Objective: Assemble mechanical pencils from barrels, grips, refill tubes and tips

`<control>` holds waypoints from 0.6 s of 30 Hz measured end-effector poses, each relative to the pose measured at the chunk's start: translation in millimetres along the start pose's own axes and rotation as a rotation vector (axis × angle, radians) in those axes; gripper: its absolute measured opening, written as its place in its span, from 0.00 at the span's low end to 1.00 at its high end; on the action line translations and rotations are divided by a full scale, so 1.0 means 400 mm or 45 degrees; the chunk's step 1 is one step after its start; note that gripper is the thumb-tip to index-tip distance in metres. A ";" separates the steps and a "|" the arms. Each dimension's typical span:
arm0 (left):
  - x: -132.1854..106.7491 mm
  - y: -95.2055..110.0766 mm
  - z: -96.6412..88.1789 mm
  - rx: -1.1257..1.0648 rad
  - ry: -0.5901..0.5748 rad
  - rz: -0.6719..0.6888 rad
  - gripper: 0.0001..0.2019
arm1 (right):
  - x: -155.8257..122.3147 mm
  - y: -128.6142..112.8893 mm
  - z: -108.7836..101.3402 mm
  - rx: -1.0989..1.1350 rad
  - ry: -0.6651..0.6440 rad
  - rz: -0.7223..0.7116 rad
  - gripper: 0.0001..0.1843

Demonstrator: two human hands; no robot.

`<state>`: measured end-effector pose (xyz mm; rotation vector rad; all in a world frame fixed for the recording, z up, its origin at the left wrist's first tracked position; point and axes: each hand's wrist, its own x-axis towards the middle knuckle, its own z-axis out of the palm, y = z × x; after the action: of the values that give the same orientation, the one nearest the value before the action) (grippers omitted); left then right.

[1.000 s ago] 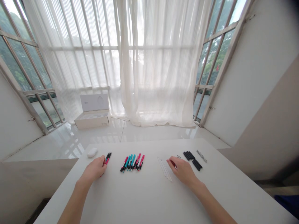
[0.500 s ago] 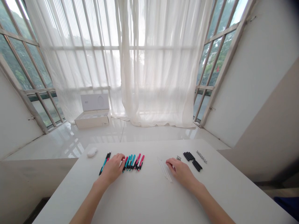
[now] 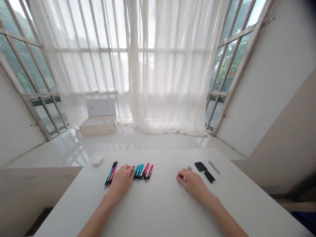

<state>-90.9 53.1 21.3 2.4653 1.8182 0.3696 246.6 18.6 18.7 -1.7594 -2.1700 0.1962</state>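
My left hand lies on the white table, its fingers curled over the leftmost pink pen of a row of teal and pink pens. Two more pens lie just left of that hand. Further right, my right hand is pinched on a thin white refill beside a small group of such refills. Something small and red shows at its thumb. Black pen parts lie beyond the right hand.
Small metal pieces and a line of grey tips sit near the black parts. A white oval object rests at the table's far left corner. An open white box stands on the glossy floor before the curtained windows.
My left hand left the two pens at the left and moved right to the row of pens, closing on its leftmost one. My right hand drew slightly nearer with a refill.
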 end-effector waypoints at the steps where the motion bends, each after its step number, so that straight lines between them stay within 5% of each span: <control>1: 0.000 0.001 0.001 0.009 0.004 -0.023 0.12 | 0.000 0.000 -0.001 -0.007 0.003 0.015 0.13; 10: 0.003 -0.006 0.008 0.127 0.000 -0.079 0.10 | 0.003 0.007 0.002 -0.027 0.023 0.165 0.12; 18: 0.001 0.006 0.002 -0.004 0.334 0.131 0.13 | -0.001 -0.010 0.000 -0.113 -0.020 0.178 0.14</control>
<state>-88.1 52.9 21.0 2.6213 1.7760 0.7329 243.0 17.3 19.9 -1.9666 -2.0974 0.1496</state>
